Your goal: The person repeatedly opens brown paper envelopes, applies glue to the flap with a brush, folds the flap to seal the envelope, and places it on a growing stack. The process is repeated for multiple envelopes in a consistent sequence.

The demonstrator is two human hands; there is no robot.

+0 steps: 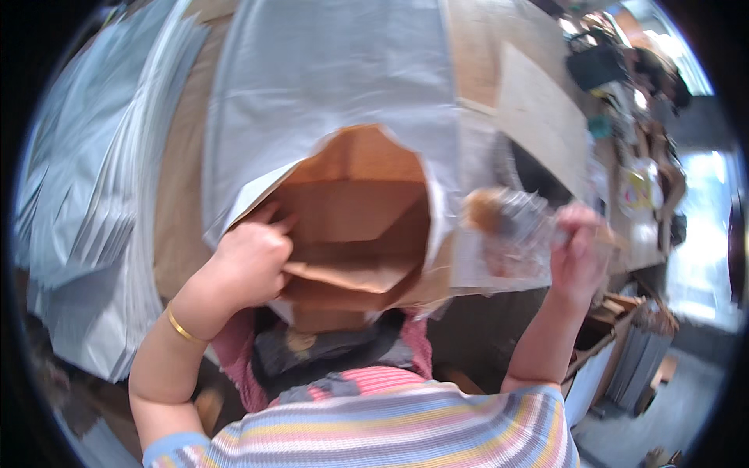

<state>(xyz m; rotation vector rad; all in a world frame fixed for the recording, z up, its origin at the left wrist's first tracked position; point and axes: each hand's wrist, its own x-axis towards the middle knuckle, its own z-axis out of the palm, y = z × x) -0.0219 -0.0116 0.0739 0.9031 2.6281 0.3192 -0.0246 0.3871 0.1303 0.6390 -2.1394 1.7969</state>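
Observation:
A large silver-grey bag [335, 70] with a brown paper lining [359, 207] lies before me, its mouth gaping toward my body. At the left side of that mouth is my left hand [253, 257], its fingers curled over the rim and partly inside. To the right of the bag, my right hand [579, 249] is raised, blurred and with its fingers curled. What it holds, if anything, I cannot make out. Close beside it is a smeared, clear plastic-like thing [523, 222] with an orange-brown end [484, 209]; whether the hand touches it is unclear.
A thick stack of similar silver-grey bags [101, 187] lies at the left. Flat pale board [538, 117] is at the right of the table. Farther right, a cluttered surface holds a dark bag [597, 62] and other items. A box-like container [601, 335] stands at the lower right.

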